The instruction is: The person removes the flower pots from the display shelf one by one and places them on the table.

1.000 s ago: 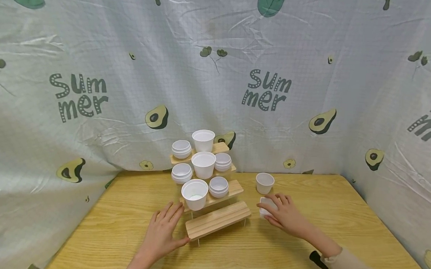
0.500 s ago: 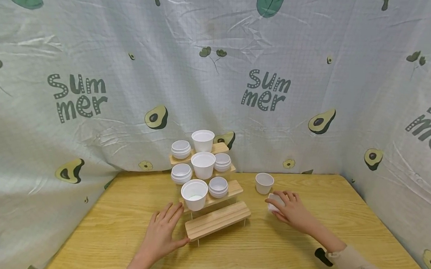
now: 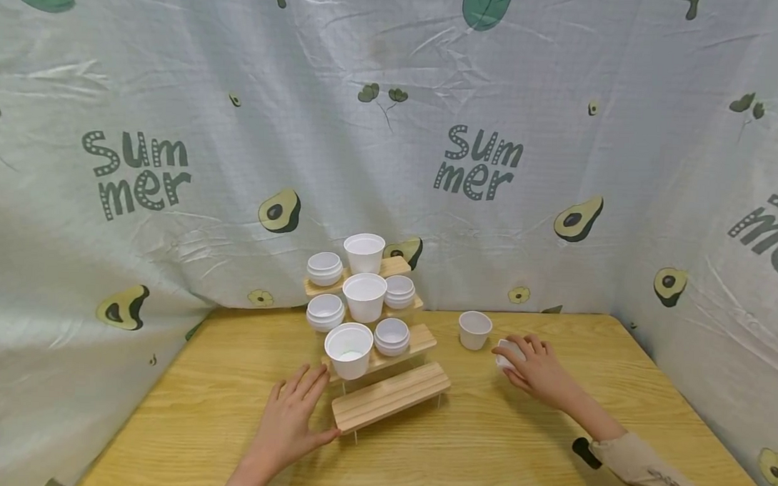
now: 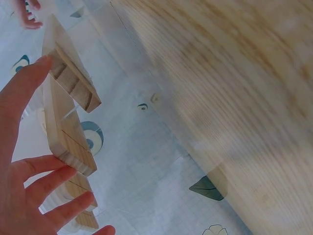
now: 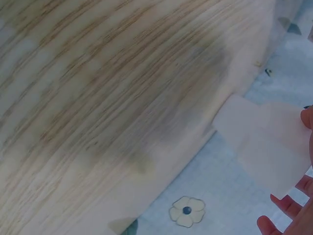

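A stepped wooden display stand [image 3: 391, 397] carries several white cups and small round jars. At its left end is my left hand [image 3: 285, 419], fingers spread and fairly straight. In the left wrist view its thumb [image 4: 32, 78] touches the end of the front step [image 4: 73, 73] and fingertips touch the step behind. My right hand [image 3: 539, 371] pinches a small white container [image 3: 509, 353], squarish in shape, right of the stand. In the right wrist view the white container [image 5: 279, 152] is partly cut off and its inside is hidden.
A white cup [image 3: 474, 330] stands on the wooden table [image 3: 229, 395] behind the right hand. A large white cup [image 3: 349, 350] sits on the second step, beside a round jar [image 3: 392, 337]. A printed curtain [image 3: 340, 163] hangs behind the table.
My right hand has moved right and slightly away from me, with the white container in its fingers. The left hand and the stand hold their places.
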`<state>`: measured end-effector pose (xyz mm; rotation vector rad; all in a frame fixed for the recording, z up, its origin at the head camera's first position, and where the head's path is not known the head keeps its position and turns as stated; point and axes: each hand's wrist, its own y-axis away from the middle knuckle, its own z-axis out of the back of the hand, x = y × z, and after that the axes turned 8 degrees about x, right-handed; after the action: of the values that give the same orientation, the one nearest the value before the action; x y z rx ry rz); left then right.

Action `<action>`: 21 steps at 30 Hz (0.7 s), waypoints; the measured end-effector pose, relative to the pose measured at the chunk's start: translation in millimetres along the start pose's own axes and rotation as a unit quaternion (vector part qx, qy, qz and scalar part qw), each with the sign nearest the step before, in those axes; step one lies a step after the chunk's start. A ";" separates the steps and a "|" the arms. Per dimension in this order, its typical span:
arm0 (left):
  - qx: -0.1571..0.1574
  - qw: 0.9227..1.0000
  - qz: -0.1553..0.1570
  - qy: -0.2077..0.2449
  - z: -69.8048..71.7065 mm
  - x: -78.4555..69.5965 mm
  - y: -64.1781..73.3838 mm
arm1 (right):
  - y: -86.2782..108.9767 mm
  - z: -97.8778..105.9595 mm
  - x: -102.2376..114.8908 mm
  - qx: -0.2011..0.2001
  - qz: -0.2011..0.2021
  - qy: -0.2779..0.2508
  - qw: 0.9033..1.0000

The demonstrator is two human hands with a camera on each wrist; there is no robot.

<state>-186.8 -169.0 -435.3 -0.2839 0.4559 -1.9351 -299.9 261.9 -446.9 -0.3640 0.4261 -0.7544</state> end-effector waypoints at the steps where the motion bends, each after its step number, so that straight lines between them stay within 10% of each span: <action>1: 0.003 1.000 0.002 0.000 0.4 0.2 0.5 | 0.4 -1.4 -1.5 0.001 -0.003 -0.001 1.000; 21: 0.002 1.000 0.000 -0.008 2.4 0.3 0.6 | -2.2 -11.6 -32.2 -0.003 -0.056 -0.001 0.998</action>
<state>-185.5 -169.9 -433.4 -0.2979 0.4418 -1.9323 -327.8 281.8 -448.1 -0.3975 0.4087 -0.8627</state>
